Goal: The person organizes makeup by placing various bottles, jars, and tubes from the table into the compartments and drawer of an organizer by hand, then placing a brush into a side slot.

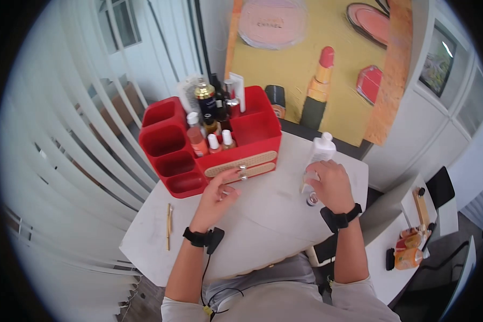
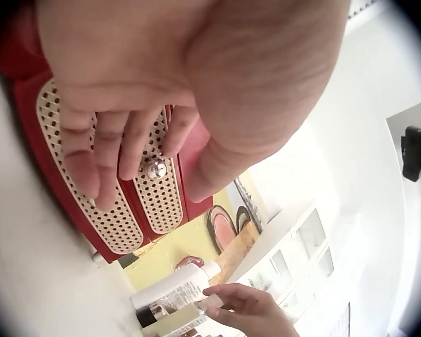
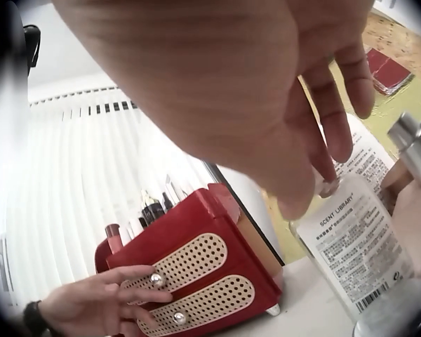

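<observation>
My left hand (image 1: 216,201) is beside the drawer fronts of the red organizer (image 1: 260,130), its fingers extended near the round metal knobs (image 2: 156,168); it grips nothing. With thumb and finger, my right hand (image 1: 333,185) pinches the top of a clear flat bottle with a printed label (image 3: 354,242). A larger white bottle (image 1: 323,146) stands just behind that hand. At the right edge of the right wrist view is a container with a silver neck (image 3: 412,146). Small bottles (image 1: 197,141) stand in the organizer's compartments.
Two thin sticks (image 1: 169,226) lie on the white table (image 1: 263,214) at the left. A painting (image 1: 349,115) stands behind the table, and vertical blinds (image 1: 75,161) hang to the left. More bottles (image 1: 409,257) are on a lower surface at the right.
</observation>
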`<state>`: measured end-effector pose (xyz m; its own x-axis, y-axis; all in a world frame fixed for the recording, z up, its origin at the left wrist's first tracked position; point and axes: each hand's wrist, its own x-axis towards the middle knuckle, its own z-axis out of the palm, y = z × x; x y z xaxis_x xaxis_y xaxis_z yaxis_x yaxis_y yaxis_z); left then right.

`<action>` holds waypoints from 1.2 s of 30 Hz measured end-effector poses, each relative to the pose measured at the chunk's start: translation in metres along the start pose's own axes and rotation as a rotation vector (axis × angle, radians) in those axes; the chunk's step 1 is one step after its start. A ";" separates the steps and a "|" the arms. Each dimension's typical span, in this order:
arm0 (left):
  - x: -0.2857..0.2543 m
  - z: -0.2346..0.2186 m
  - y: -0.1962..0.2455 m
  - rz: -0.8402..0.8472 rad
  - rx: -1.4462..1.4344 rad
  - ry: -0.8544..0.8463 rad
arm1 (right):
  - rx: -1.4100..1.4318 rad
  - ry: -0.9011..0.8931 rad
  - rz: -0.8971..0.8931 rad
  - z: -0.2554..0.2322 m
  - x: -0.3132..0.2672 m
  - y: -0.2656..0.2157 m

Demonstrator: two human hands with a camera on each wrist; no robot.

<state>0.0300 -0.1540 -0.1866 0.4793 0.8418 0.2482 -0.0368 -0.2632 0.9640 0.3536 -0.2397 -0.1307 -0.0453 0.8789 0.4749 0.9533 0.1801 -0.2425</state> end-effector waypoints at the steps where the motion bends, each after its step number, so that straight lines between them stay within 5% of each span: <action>1: -0.003 -0.004 0.000 -0.008 -0.022 0.009 | 0.005 0.003 -0.021 -0.004 0.008 -0.008; 3: -0.008 -0.012 -0.006 -0.035 -0.080 0.047 | 0.423 -0.132 0.032 -0.022 0.027 -0.022; 4: -0.009 -0.013 -0.009 -0.080 -0.144 0.070 | 0.409 -0.135 0.012 -0.032 0.041 -0.029; 9: -0.009 -0.017 -0.020 -0.112 -0.163 0.130 | 0.702 0.266 -0.131 -0.035 0.144 -0.050; 13: -0.010 -0.013 -0.033 -0.079 -0.172 0.123 | 0.318 0.278 -0.168 -0.001 0.219 -0.049; 21: -0.008 -0.011 -0.052 -0.093 -0.170 0.068 | 0.317 0.141 -0.162 0.050 0.273 -0.029; 28: -0.008 -0.011 -0.048 -0.174 -0.139 0.107 | 0.394 0.227 -0.118 -0.023 0.190 -0.040; 31: -0.007 -0.009 -0.044 -0.154 -0.127 0.111 | 0.000 0.057 -0.066 -0.056 0.108 -0.027; 36: -0.008 -0.005 -0.046 -0.118 -0.138 0.095 | -0.363 -0.300 0.036 -0.044 -0.003 0.008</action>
<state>0.0233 -0.1460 -0.2328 0.4032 0.9052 0.1347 -0.1087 -0.0988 0.9892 0.3750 -0.2607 -0.0968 -0.0440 0.9803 0.1927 0.9962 0.0284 0.0828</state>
